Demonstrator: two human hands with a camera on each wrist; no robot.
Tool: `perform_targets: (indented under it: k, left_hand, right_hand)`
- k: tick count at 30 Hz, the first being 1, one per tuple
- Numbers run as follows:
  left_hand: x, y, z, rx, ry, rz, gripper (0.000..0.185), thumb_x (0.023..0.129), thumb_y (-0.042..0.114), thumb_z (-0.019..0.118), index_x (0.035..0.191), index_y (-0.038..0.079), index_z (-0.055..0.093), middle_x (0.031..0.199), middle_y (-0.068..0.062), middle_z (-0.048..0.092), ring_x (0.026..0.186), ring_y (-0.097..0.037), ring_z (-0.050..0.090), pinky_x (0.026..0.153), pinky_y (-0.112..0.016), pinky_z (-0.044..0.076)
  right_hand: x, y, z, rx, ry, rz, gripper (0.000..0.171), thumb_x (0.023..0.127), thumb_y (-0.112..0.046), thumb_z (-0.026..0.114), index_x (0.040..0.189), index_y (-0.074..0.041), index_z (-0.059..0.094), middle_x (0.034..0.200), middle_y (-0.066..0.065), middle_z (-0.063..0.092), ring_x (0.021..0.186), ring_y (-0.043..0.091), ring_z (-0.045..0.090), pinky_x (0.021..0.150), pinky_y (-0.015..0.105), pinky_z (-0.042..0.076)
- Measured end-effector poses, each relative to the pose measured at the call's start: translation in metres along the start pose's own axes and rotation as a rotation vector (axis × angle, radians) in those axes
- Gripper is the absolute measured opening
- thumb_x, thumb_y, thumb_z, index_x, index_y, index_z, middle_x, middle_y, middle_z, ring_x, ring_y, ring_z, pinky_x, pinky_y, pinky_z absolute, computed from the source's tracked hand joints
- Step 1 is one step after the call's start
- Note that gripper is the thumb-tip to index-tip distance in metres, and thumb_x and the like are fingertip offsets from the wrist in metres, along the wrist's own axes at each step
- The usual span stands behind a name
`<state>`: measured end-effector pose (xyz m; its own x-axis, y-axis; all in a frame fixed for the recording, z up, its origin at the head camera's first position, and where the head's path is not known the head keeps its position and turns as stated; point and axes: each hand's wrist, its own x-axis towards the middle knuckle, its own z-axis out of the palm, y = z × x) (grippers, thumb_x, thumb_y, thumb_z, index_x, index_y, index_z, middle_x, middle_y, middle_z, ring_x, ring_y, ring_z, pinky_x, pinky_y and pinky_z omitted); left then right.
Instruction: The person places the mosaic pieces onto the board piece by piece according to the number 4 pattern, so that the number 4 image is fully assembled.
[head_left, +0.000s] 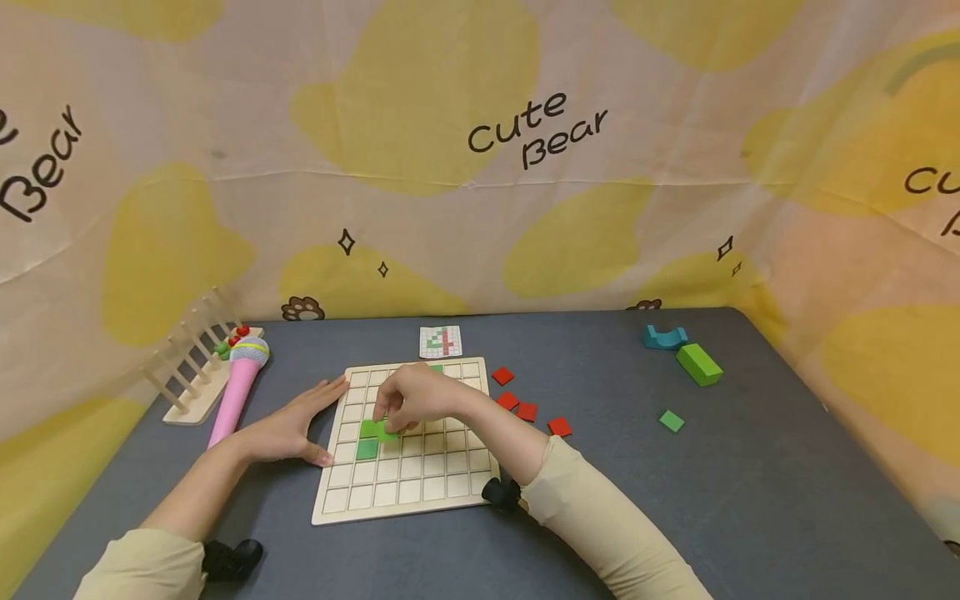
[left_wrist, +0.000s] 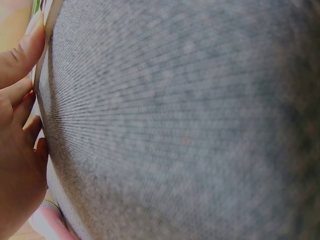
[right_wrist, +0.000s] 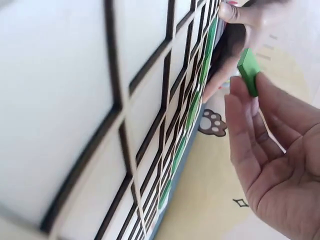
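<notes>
A wooden grid board (head_left: 408, 492) lies on the grey table. Green square tiles (head_left: 367, 448) sit in its left-middle cells, and one more green tile (head_left: 437, 367) shows near the far edge. My right hand (head_left: 408, 400) hovers over the board and pinches a green tile (right_wrist: 248, 71) in its fingertips, just above the placed green ones. My left hand (head_left: 296, 425) lies flat on the table with straight fingers (left_wrist: 20, 50) against the board's left edge (left_wrist: 42, 95).
Several red tiles (head_left: 527, 410) lie right of the board, a loose green tile (head_left: 671, 421) farther right. A pattern card (head_left: 440, 342) sits behind the board. A pink toy microphone (head_left: 238, 385) and wooden peg rack (head_left: 197, 367) are left; a green block (head_left: 699, 364) and teal arch (head_left: 663, 337) are back right.
</notes>
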<state>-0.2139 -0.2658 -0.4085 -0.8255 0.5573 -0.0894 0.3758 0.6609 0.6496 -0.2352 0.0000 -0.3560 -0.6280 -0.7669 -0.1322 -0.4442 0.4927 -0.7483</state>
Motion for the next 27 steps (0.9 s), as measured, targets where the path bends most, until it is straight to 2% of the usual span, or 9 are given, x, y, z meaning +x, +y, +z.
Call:
perform_targets:
  k: [5,11,21,27]
  left_hand:
    - [-0.001,0.001,0.001,-0.003,0.001,0.000,0.113,0.063,0.029,0.085,0.154,-0.004,0.025,0.163,-0.030,0.015,0.146,-0.062,0.005,0.109,-0.076,0.008]
    - [-0.001,0.001,0.002,0.008,0.009,-0.004,0.113,0.063,0.029,0.085,0.153,-0.005,0.025,0.162,-0.030,0.016,0.146,-0.061,0.006,0.109,-0.076,0.009]
    - [0.000,0.002,0.001,0.015,0.006,-0.010,0.113,0.063,0.029,0.085,0.154,-0.004,0.025,0.163,-0.030,0.015,0.146,-0.061,0.005,0.109,-0.077,0.010]
    - [0.000,0.002,0.001,0.016,0.003,-0.010,0.113,0.064,0.029,0.085,0.154,-0.005,0.025,0.163,-0.030,0.015,0.146,-0.061,0.005,0.109,-0.077,0.009]
  right_hand:
    - [0.003,-0.004,0.006,-0.062,0.031,0.056,0.010,0.084,-0.002,0.072,0.091,-0.007,0.075,0.069,-0.001,0.068,0.061,0.020,0.067,0.053,0.016,0.045]
    - [0.005,-0.005,0.013,-0.198,0.034,0.105,0.011,0.083,-0.004,0.072,0.089,-0.012,0.075,0.079,-0.001,0.073,0.063,0.004,0.059,0.060,0.015,0.045]
    - [0.006,-0.003,0.018,-0.257,0.065,0.146,0.009,0.081,-0.008,0.077,0.084,-0.016,0.077,0.085,-0.003,0.076,0.076,0.006,0.062,0.068,0.018,0.046]
    - [0.007,-0.002,0.020,-0.285,0.060,0.143,0.008,0.079,-0.010,0.079,0.082,-0.017,0.078,0.084,-0.005,0.077,0.075,0.005,0.059,0.066,0.017,0.045]
